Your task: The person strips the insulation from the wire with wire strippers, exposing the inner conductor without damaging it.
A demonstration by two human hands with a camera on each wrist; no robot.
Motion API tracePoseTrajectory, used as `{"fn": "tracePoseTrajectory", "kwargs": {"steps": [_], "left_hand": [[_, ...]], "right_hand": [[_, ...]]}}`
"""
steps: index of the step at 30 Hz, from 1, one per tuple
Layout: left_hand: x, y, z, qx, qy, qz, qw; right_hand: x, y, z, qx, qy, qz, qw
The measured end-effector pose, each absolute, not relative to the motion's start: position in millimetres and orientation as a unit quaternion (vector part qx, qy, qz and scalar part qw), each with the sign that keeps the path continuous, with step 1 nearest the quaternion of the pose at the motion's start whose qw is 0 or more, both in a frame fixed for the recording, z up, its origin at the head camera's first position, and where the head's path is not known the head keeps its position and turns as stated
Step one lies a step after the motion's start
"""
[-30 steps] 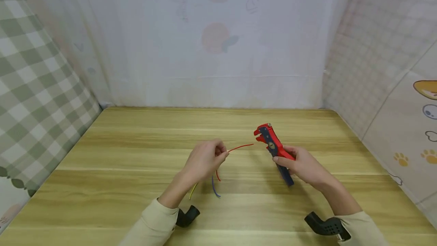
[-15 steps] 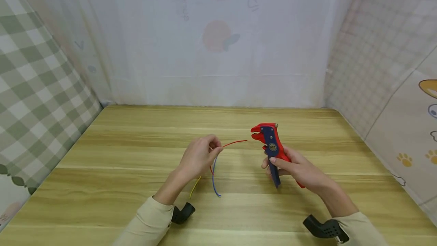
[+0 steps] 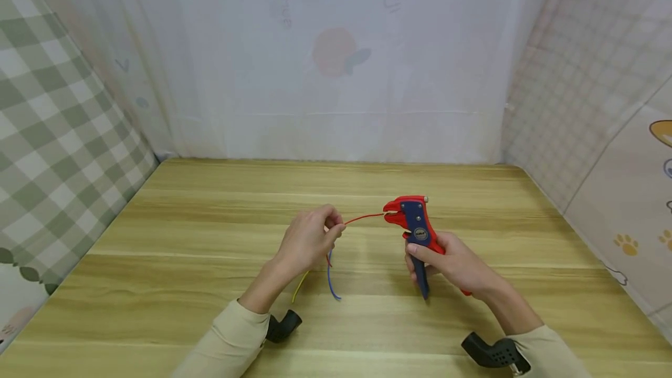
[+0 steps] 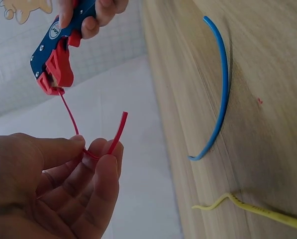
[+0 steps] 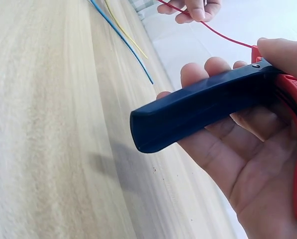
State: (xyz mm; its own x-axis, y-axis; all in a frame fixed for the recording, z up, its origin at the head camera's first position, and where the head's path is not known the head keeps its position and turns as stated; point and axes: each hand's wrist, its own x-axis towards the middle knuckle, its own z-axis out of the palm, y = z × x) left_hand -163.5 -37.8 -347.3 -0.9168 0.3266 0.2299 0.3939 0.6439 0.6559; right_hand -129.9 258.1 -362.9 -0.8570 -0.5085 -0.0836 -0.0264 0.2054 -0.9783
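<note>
My left hand pinches a thin red wire between thumb and fingers. One end of the wire reaches right to the mouth of the red and blue wire stripper; in the left wrist view the other end curls up past the fingers. My right hand holds the stripper by its handles, the thumb lying on the dark blue one. The stripper's jaws stand apart, and its handles are spread. Below the left hand, a blue wire and a yellow wire lie on the table.
The wood-grain table spreads under both hands. A pale printed cloth hangs along its back edge, with checked cloth on the left. Tiny red bits lie near the blue wire. Black wrist mounts sit at both cuffs.
My right hand has turned the wire stripper more upright and brought its mouth leftward to the red wire's end. My left hand has shifted slightly left, still pinching the wire.
</note>
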Motion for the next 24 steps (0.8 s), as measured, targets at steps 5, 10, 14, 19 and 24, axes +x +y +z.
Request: {"fn": "tracePoseTrajectory", "kwargs": {"steps": [5,10,14,19,24], "left_hand": [[-162.9,-36.2,-347.5,-0.207,-0.904,-0.369,0.055],[-161.3,-34.4,-347.6,-0.215,-0.905,-0.362,0.062],[-160.5,-33.7,-347.2,-0.217,-0.906,-0.359,0.064],[-160.2,-33.2,-347.0,-0.218,-0.907,-0.354,0.068],[-160.2,-32.6,-347.7,-0.222,-0.906,-0.354,0.071]], "right_hand": [[-129.7,254.9,-363.7,-0.171,0.748,-0.606,0.210],[-129.3,253.2,-364.5,-0.176,0.752,-0.599,0.212],[-128.7,251.6,-365.1,-0.178,0.754,-0.596,0.211],[-128.3,250.6,-366.5,-0.179,0.756,-0.594,0.206],[-128.3,250.3,-368.4,-0.180,0.757,-0.593,0.206]]}}
